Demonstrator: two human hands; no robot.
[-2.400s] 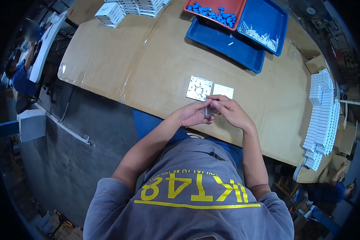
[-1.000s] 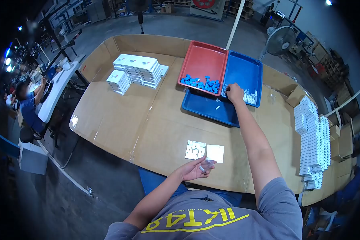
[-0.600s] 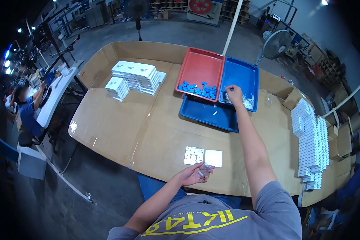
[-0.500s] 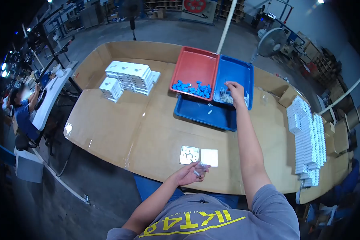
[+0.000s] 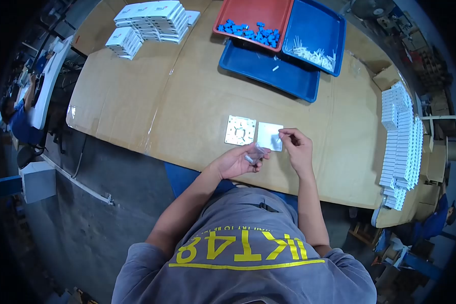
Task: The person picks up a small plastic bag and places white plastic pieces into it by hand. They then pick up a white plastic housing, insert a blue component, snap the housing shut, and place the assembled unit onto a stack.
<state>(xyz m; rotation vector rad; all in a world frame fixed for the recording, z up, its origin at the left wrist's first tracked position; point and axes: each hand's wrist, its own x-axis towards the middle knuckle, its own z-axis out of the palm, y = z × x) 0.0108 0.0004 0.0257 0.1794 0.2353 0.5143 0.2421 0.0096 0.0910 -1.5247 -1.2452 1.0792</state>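
My left hand [image 5: 235,162], palm turned up, holds a small clear plastic bag [image 5: 261,150] between thumb and fingers; a small whitish piece [image 5: 249,159] shows at the fingers. To its right, my right hand [image 5: 300,152] has thumb and index finger pinched together over the table. Whatever is in that pinch is too small to make out. Just beyond the hands lie a white square plate with cut-outs [image 5: 233,133] and, beside it, a plain white square [image 5: 268,134], which the right fingertips overlap.
A red tray [image 5: 253,12] holds small blue parts [image 5: 261,36]. Beside it, a blue tray [image 5: 316,23] holds thin white pieces [image 5: 314,54]; a lower blue tray [image 5: 268,76] has one small white piece. White stacks stand left [image 5: 154,20] and right [image 5: 403,142]. A person [image 5: 23,119] sits far left.
My right hand has come back from the blue tray to beside my left hand, fingers pinched. My left hand keeps hold of the bag. The view has tilted down.
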